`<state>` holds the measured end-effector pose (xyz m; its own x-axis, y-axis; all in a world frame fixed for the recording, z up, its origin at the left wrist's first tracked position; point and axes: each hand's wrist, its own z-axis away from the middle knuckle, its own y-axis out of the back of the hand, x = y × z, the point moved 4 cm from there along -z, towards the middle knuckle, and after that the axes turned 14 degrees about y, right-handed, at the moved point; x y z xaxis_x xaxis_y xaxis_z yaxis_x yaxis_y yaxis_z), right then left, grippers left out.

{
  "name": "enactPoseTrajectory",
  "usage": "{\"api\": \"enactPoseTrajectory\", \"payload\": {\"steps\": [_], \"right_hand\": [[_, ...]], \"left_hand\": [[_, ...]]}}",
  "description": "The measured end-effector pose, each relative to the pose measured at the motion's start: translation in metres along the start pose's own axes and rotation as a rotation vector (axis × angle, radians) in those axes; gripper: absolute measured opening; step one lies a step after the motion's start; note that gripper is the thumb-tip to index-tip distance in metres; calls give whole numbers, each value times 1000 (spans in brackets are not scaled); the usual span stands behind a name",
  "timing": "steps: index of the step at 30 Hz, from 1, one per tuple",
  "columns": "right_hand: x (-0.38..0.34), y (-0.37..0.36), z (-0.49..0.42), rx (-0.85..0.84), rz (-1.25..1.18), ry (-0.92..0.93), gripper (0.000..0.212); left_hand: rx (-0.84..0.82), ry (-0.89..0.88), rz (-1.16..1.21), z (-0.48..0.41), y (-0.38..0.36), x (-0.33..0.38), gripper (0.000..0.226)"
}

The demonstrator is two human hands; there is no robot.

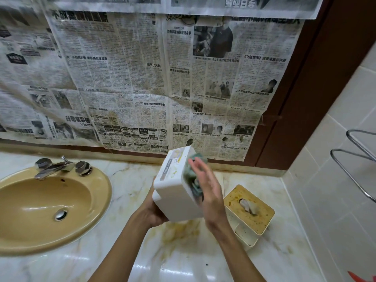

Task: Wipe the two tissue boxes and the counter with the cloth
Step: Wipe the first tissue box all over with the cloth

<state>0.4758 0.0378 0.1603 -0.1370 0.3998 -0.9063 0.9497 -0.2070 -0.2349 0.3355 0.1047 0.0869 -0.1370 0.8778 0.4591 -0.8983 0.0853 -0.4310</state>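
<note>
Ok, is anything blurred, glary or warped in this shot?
Head view: the right hand and cloth are motion-blurred against the held box; bright glare streaks the counter near the bottom edge; the wide lens bows the newspaper and the brown frame.

One view only: head-worn, wide-angle, looking forward and down over the marble counter (183, 261) toward the newspaper-covered wall (122, 78). The left hand (152, 212), right hand (209, 190) and white tissue box (175, 192) sit close at centre; sink (40, 200) left, tiled wall (335, 180) right.
</note>
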Motion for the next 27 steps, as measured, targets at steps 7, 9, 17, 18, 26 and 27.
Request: {"api": "enactPoseTrajectory", "payload": {"steps": [7, 9, 17, 18, 26, 27], "right_hand": [[18, 23, -11, -40, 449, 177, 41], [19, 29, -25, -3, 400, 80, 43], [-26, -13, -13, -158, 267, 238, 44], [-24, -12, -4, -179, 257, 257, 43], [7, 35, -17, -13, 376, 139, 36], [9, 39, -25, 30, 398, 125, 36]], "left_hand": [[-60, -16, 74, 5, 2, -2, 22], [-83, -4, 39, 11, -4, -2, 15], [-148, 16, 60, 8, -18, -4, 36], [-165, 4, 78, 8, -15, -3, 34], [-138, 31, 227, 10, 4, -4, 12], [-100, 23, 226, 9, 6, -3, 14]]}}
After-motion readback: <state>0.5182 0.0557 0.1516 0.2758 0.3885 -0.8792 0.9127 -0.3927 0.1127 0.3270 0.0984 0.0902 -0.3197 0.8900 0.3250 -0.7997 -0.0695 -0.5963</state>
